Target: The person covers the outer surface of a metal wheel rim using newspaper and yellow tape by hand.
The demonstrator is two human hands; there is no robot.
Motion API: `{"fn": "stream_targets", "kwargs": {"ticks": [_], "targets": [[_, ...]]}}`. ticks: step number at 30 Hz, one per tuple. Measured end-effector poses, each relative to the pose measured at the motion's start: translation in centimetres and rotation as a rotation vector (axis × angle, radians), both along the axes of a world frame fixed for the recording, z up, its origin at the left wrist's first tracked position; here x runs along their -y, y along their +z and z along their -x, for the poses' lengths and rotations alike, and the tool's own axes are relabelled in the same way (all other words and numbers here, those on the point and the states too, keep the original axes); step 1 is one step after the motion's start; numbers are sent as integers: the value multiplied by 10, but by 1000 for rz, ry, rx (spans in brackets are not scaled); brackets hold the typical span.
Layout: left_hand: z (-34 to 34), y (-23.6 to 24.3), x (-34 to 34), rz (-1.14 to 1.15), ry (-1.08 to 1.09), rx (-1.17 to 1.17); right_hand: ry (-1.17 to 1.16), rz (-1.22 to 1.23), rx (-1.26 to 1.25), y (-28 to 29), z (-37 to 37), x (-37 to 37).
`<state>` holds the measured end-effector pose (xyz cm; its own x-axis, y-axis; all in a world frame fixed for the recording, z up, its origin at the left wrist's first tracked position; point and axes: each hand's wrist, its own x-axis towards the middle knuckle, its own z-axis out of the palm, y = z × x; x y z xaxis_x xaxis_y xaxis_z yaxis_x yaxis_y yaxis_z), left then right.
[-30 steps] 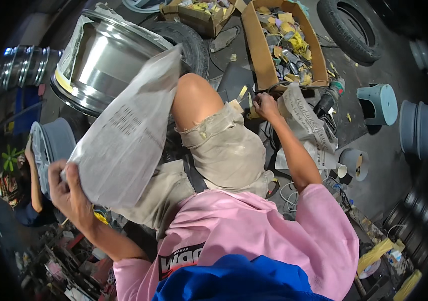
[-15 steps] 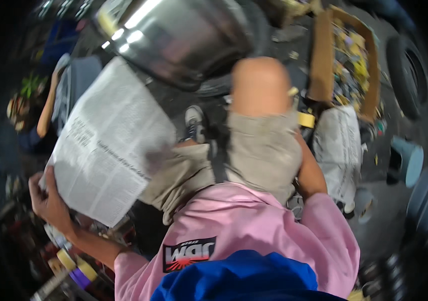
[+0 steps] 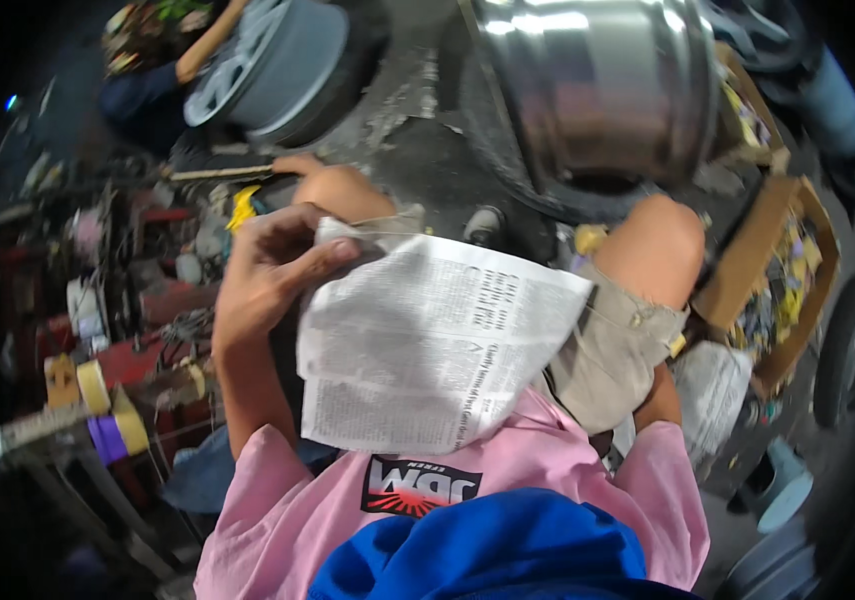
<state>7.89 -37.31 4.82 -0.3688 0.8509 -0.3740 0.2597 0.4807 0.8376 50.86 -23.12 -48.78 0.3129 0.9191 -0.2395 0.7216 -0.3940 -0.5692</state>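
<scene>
My left hand (image 3: 277,265) grips a sheet of newspaper (image 3: 427,350) by its upper left corner, thumb on the front and fingers bent behind it. The sheet spreads over my lap, between my pink shirt (image 3: 647,500) and my khaki shorts (image 3: 607,380). My right forearm (image 3: 659,390) drops beside my right thigh, which hides the hand. Another loose newspaper (image 3: 707,390) lies near that arm.
A polished wheel rim (image 3: 597,90) rests on a tire ahead. A co-worker (image 3: 137,110) handles a grey wheel (image 3: 297,70) at upper left. Cluttered tools and metal (image 3: 167,300) fill the left side. A scrap-filled box (image 3: 727,280), tire (image 3: 852,350) and blue stool (image 3: 782,485) stand at right.
The view has swung leftward. My left hand has raised the newspaper's corner from low left to the middle, over my lap. My right hand, visible a second ago, is now hidden.
</scene>
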Motion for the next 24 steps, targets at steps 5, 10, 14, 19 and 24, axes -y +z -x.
{"fn": "stream_targets", "kwargs": {"ticks": [5, 10, 14, 19, 24], "targets": [[11, -12, 22, -77, 136, 254, -209, 4, -105, -2, -16, -7], [16, -18, 35, -100, 119, 274, -476, -94, -444, 16, -16, -21], [13, -26, 15, -208, 91, 233, -745, -309, -923, 60, -28, -27], [1, -30, -11, -337, 38, 91, -182, -476, -1560, 250, -61, -18], [-29, -42, -32, -351, -152, 123, 319, -495, -1033, 433, 91, 64]]}}
